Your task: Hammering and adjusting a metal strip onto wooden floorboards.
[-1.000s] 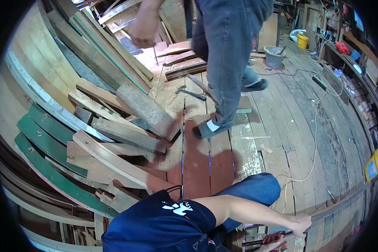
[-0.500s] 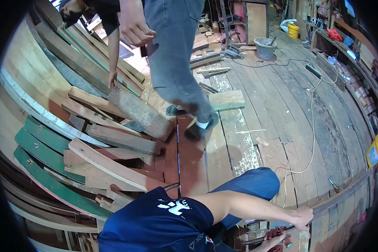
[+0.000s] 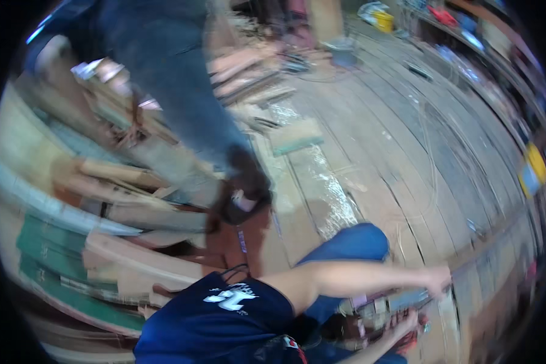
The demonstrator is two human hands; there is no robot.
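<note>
My left hand (image 3: 437, 281) is stretched to the right at the end of a bare forearm. Its blurred fingers look closed, beside the near end of a long wooden plank (image 3: 485, 247). Lower down, my right hand (image 3: 406, 329) is curled around something dark and reddish that blur hides. A dark bar seems to run between the two hands. My blue-jeaned knee (image 3: 361, 239) is raised behind the left forearm. At the left, a co-worker's hand (image 3: 127, 136) is at a broad timber (image 3: 173, 167).
The co-worker's leg (image 3: 182, 97) stands close ahead. Stacked timbers (image 3: 145, 215) and green curved boards (image 3: 48, 249) fill the left. A loose wood block (image 3: 297, 136) lies on the plank floor. Farther back are a grey bucket (image 3: 344, 53), a yellow bucket (image 3: 383, 22) and a cluttered shelf (image 3: 461, 67).
The view has swung and blurred, shifting the background leftward. The co-worker has leaned farther over the timbers, and the other hand by the leg is out of sight. My hands keep much the same pose.
</note>
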